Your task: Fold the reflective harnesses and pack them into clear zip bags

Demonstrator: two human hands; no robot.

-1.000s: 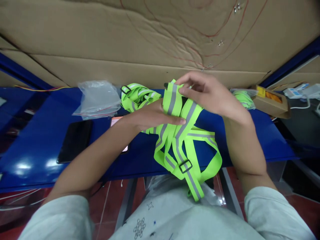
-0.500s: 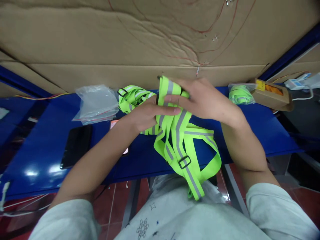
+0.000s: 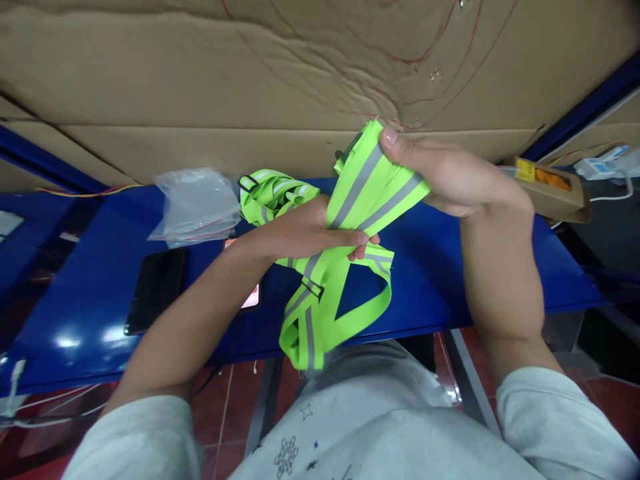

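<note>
Straps everywhere right now. I've got the neon reflective harness [image 3: 345, 220] bunched between both hands, held up over the near edge of the blue table [image 3: 90, 293], with its lower loops hanging toward my lap. My right hand [image 3: 445, 177] has the folded top end pinched, thumb on top and fingers curled underneath, raised toward the cardboard sheet [image 3: 200, 87] at the back. My left hand [image 3: 305, 233] is wrapped round the middle of the bundle, fingers closed across the grey-striped bands.

What could go sideways, as far as I can judge: the folded layers under my right thumb are only pinched, so one could slide out and the fold would fan open. The dangling loops with the black buckle [image 3: 311, 287] hang loose, and they could tangle round each other or catch the table edge if I pull up further.

Compared to half a second ago, the right hand has lifted and swung out to the right, stretching the top section taut between the hands; back then both hands sat close together on the bundle. The hanging part has been drawn up shorter, and the buckle sits higher and further left.

Other stuff nearby: a second harness [image 3: 270, 193] lying behind my left hand, a stack of clear plastic bags [image 3: 195, 200], a dark phone [image 3: 155, 287] and a small cardboard box [image 3: 550, 190] off to the right.
</note>
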